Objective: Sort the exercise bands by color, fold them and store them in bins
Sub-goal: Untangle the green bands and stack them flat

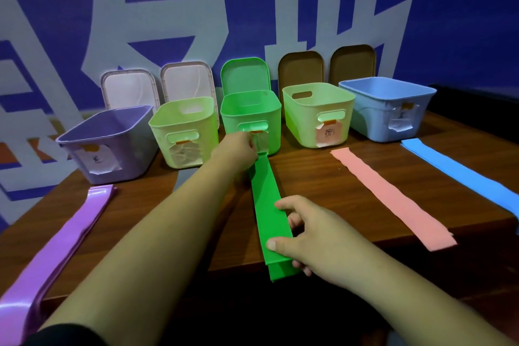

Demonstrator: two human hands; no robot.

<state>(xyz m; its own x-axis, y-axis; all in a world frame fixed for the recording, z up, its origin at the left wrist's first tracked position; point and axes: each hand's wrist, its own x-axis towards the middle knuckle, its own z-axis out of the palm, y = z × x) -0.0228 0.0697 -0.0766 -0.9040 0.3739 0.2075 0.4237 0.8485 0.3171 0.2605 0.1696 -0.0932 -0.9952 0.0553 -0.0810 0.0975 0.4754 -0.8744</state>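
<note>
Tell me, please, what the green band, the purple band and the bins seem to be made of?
Green band: probably rubber or latex sheet, matte; it lies flat and thin without glare. Purple band: likely the same stretchy sheet, but glossy; bright highlights run along it. Bins, for example the green bin: moulded plastic, smooth and slightly translucent, with rounded rims and cut-out handles.

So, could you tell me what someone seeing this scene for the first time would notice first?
Probably the bright green band stretched down the middle of the wooden table, held at its far end by the left hand and at its near end by the right hand. Next, the row of five open bins along the wall, with the green bin directly behind the band. Purple, pink and blue bands lie flat alongside.
</note>
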